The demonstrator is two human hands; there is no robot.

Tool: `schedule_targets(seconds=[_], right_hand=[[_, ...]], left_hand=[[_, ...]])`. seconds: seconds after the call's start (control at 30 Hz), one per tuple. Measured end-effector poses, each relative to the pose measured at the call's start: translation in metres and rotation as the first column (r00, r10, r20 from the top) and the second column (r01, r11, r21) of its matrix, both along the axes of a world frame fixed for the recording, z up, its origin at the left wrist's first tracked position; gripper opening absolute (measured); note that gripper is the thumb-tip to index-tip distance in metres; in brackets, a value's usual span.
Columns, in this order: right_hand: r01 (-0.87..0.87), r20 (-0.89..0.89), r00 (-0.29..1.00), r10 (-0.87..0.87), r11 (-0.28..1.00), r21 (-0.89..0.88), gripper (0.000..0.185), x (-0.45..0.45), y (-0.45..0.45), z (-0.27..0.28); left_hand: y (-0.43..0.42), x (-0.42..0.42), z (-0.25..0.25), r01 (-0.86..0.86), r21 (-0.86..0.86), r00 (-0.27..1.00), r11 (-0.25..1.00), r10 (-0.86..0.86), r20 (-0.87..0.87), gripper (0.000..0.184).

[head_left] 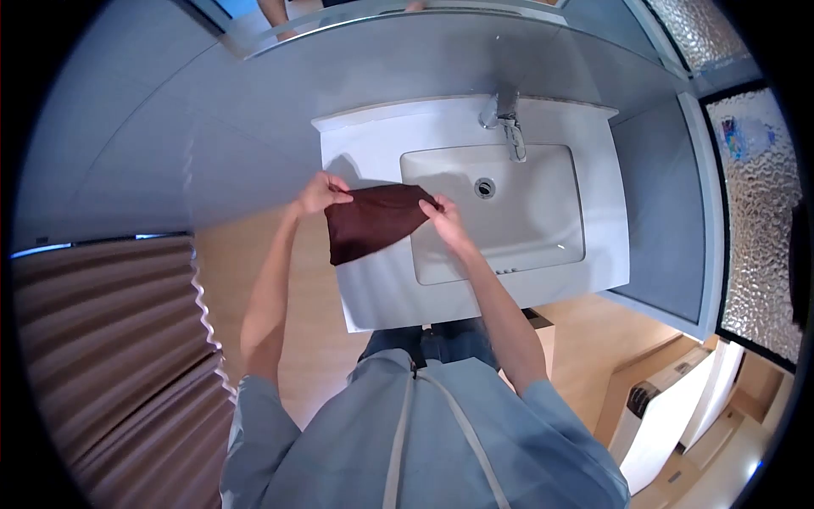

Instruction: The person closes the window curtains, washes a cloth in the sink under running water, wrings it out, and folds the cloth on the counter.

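Note:
A dark maroon cloth (373, 222) is stretched between my two hands above the left part of the white counter (373, 297). My left hand (322, 193) pinches its upper left corner. At the upper right corner, my right hand (445, 220) grips the cloth between thumb and fingers, over the left edge of the sink. The cloth's lower left part hangs down past the counter's left edge. The rectangular white sink (534, 220) has a round metal drain (484, 188).
A chrome faucet (512, 136) stands at the sink's back edge. Above is a mirror (339, 21). A pleated curtain (119, 339) hangs at the left. To the right are a textured glass panel (755, 220) and a white boxy object (666, 416) near the floor.

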State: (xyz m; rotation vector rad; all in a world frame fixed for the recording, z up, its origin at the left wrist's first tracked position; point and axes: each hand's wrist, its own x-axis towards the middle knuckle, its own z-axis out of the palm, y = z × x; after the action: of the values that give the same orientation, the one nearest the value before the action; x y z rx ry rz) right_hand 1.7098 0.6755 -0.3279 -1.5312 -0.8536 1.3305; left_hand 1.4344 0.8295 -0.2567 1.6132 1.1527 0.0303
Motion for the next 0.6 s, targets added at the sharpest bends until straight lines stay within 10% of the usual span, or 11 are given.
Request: schedule_targets(seconds=[0.27,0.43,0.6], right_hand=[[-0.099,0.057,0.995,0.083,0.900,0.424,0.020,-0.011,0.054,0.159],[-0.483,0.588,0.801,0.115,0.705,0.520,0.018,-0.037,0.041,0.214],[-0.875,0.909,0.411,-0.074,0.248,0.416,0.023,-0.069,0.012,0.126]], left_hand=[[0.021,-0.041,0.073,-0.338,0.186,0.904,0.923,0.264,0.335,0.014],[0.009,-0.054,0.058,-0.594,0.354,0.743,0.723,0.324,0.585,0.011],[-0.053,-0.062,-0.050,-0.690,-0.413,0.379,0.594,0.783,0.493,0.035]])
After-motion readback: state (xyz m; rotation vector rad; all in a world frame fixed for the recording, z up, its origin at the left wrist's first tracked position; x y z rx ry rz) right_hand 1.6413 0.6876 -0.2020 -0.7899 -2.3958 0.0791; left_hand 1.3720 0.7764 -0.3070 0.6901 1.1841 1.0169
